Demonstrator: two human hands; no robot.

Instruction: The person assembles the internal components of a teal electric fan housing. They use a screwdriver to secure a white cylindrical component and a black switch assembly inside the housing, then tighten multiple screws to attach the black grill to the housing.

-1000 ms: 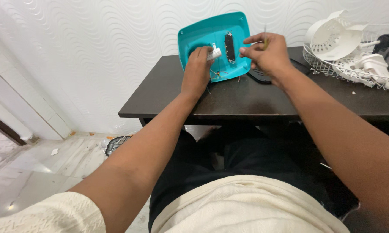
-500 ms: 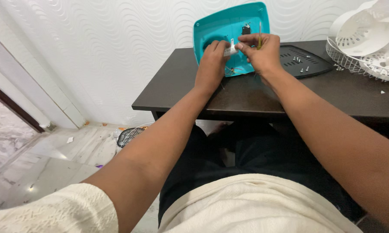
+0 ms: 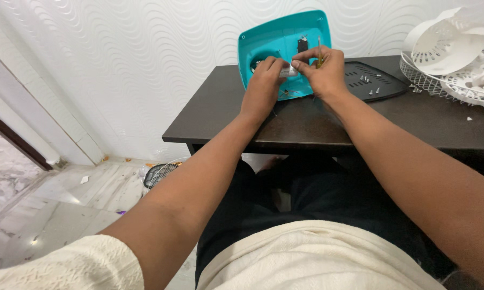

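A teal plastic housing (image 3: pixel 277 40) stands tilted on the dark table (image 3: pixel 306 121), its open side facing me. My left hand (image 3: pixel 263 86) and my right hand (image 3: pixel 319 72) meet in front of it, both pinching a small white part (image 3: pixel 288 70) from which thin coloured wires (image 3: pixel 285 92) hang. My right hand also grips a thin yellow-handled screwdriver (image 3: pixel 319 53), its shaft pointing up. A small black part (image 3: pixel 302 44) sits inside the housing above my fingers.
A black vented panel (image 3: pixel 370 80) with several loose screws lies right of my hands. White fan blades (image 3: pixel 446 40) and a white wire grille (image 3: pixel 446 86) fill the table's far right. A patterned white wall is behind; another grille (image 3: pixel 158 173) lies on the floor.
My right hand has come in from the right to meet my left hand at the small white part. The view has shifted, so the black panel shows more.
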